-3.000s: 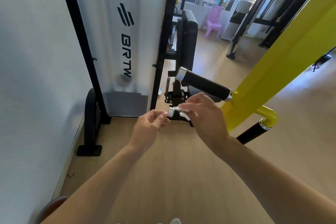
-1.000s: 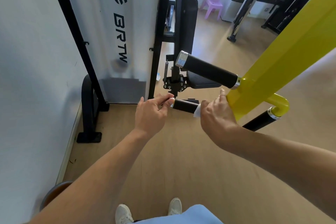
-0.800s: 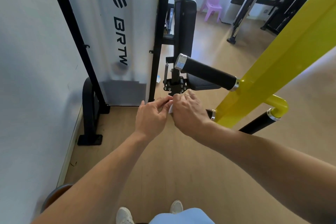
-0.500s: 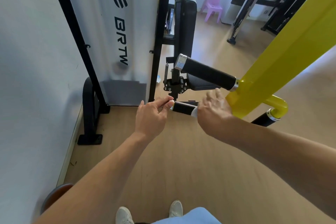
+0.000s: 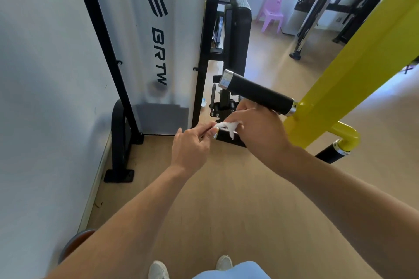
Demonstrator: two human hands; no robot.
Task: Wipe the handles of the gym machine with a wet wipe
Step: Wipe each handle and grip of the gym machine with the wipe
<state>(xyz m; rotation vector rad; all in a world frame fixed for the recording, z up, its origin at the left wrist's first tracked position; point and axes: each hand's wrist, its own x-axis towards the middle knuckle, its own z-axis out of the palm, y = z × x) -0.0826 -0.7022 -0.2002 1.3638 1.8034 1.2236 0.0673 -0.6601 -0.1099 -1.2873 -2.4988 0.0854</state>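
A white panel (image 5: 158,47) printed with "BRTW" stands in a black frame (image 5: 205,52) against the pale wall (image 5: 45,75) on the left, and a black padded backrest (image 5: 238,34) rises just behind it. A broad yellow beam (image 5: 353,70) slants across the right side, with a curved yellow tube (image 5: 347,136) low beside it that ends in a short black grip (image 5: 328,154) with a silver collar. Farther back, a pink plastic chair (image 5: 272,9) sits on the light wood-look floor (image 5: 226,199). The upper handle (image 5: 256,92), a cylinder of matte, finely textured black rubber with a shiny metal cap, juts from the beam directly above the hands and partly overlaps the right one. Below it, the lower handle (image 5: 226,137) is mostly covered by the right hand; only its dark left end shows. The wet wipe (image 5: 226,127), white and crumpled, lies draped over that end, between the two hands. The right hand (image 5: 258,129) curls closed around the lower handle with the wipe pressed under its fingers. The left hand (image 5: 192,145) is loosely closed, thumb and forefinger pinched at the wipe's left tip beside the handle's end. White shoes (image 5: 158,269) and pale blue fabric (image 5: 231,270) show at the bottom edge.
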